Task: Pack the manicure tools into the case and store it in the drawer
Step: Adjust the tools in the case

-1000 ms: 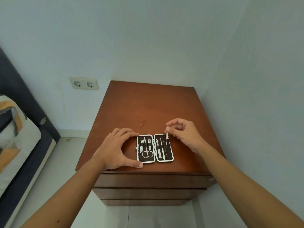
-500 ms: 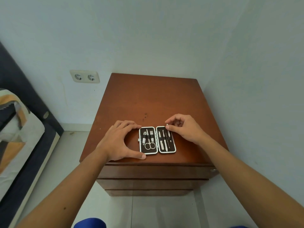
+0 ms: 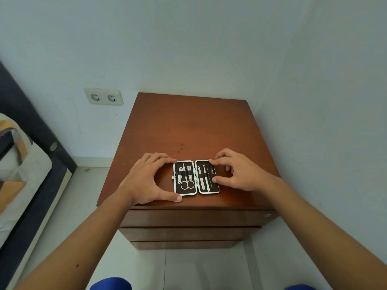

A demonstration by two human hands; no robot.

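Manicure case (image 3: 196,177) is lying open and flat near the front edge of the wooden nightstand (image 3: 188,126), which is standing in the room corner with its drawers (image 3: 194,218) all shut below. Beside the nightstand, a bed (image 3: 18,164) is showing at the left and a double wall socket (image 3: 103,96) behind.

A second ago the right hand (image 3: 236,174) was pinching a thin tool upright above the right half of the case; now that hand is lying low, and no loose tool is showing in its fingers. Its thumb and forefinger are spanning the right half's far corner and side, curled narrow and touching the case. This suggests the last tool is going into its strap and packing is nearly done, with closing and stowing remaining.

The left hand (image 3: 146,181) is keeping its place as before, spread wide in an arc around the left half, forefinger at the far corner and thumb at the near corner, steadying rather than lifting.

Inside, the left half is holding scissors (image 3: 187,182), a clipper and two smaller pieces under an elastic band. The right half is holding slim tools (image 3: 206,177) side by side; the one nearest the right hand is partly hidden.
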